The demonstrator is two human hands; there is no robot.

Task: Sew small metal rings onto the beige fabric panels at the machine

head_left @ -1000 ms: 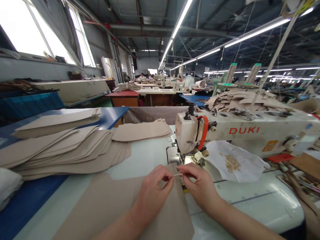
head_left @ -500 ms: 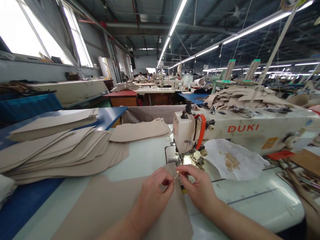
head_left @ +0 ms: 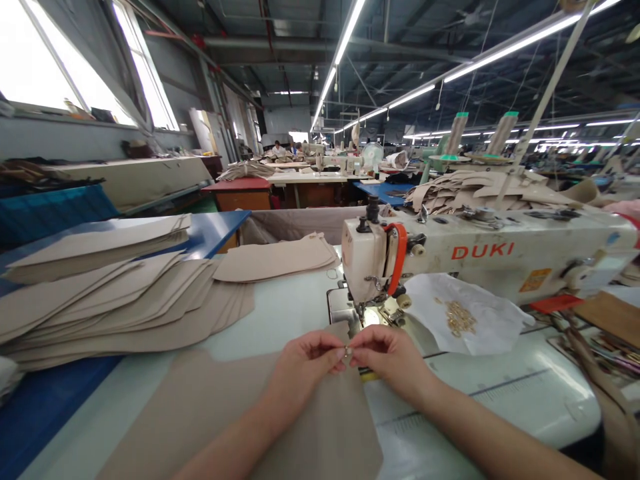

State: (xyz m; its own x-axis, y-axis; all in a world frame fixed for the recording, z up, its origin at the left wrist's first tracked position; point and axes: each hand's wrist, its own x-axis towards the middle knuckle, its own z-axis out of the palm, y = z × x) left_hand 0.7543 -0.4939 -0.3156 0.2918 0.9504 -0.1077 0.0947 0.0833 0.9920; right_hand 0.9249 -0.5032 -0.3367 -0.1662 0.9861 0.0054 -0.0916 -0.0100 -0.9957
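My left hand (head_left: 307,363) and my right hand (head_left: 393,357) meet fingertip to fingertip in front of the sewing machine (head_left: 370,267). Both pinch at a small gold-coloured metal piece (head_left: 347,351), mostly covered by the fingers, so its exact kind does not show. Beneath the hands a large beige fabric panel (head_left: 225,413) lies flat, its narrow top end close to the lit needle area. Right of the machine head, a white sheet (head_left: 420,303) carries a heap of similar small gold pieces (head_left: 459,319).
Stacked beige panels (head_left: 135,307) cover the left side, partly on a blue table (head_left: 75,393). A smaller stack (head_left: 275,259) lies behind the machine bed. Tools and a brown strip (head_left: 595,380) sit at the right edge. More cut pieces (head_left: 465,190) are piled behind the machine arm.
My fingertips have come closer together, with the gold piece now between both hands. The left fingers have closed up from a looser pinch. The view has shifted slightly.
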